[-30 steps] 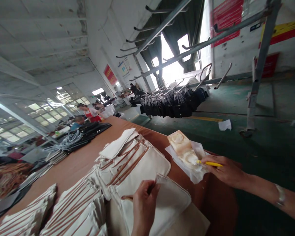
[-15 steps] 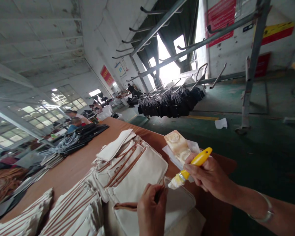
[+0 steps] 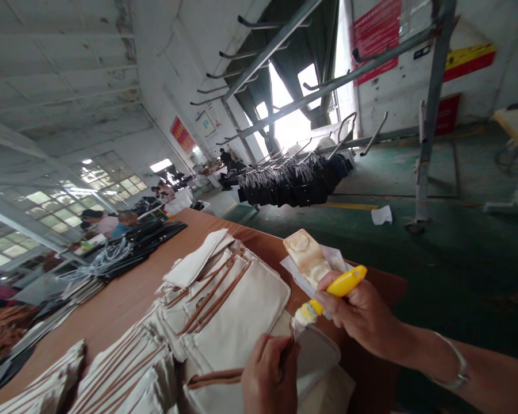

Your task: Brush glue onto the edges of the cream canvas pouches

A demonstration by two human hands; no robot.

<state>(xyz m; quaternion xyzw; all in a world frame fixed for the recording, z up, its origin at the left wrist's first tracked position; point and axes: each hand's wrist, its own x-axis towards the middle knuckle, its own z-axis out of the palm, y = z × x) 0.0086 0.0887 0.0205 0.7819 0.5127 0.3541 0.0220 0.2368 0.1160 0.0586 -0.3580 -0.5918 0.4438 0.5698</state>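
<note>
My right hand (image 3: 365, 310) grips a brush by its yellow handle (image 3: 347, 280). White paste coats the bristles (image 3: 304, 316), which meet the end of a brown strap just above my left fingertips. My left hand (image 3: 271, 368) is closed in a pinch on that brown strap (image 3: 216, 376), whose other part lies across a cream bag panel (image 3: 315, 351). Behind the brush, a stained, cream-coloured container (image 3: 304, 248) sits on a white sheet or tray (image 3: 336, 260), partly hidden by my right hand. More cream panels with brown trim (image 3: 246, 293) overlap to the left.
Stacks of cream and brown pieces (image 3: 125, 368) cover the near left of the brown table (image 3: 125, 299). Black pieces (image 3: 151, 236) lie farther along. Beyond the table's right edge stands a metal rack (image 3: 427, 149) hung with black items (image 3: 293, 184). People sit in the left background.
The brush has moved slightly left and down, its bristles now against the strap end. My left hand has shifted a little. The whole view has turned slightly.
</note>
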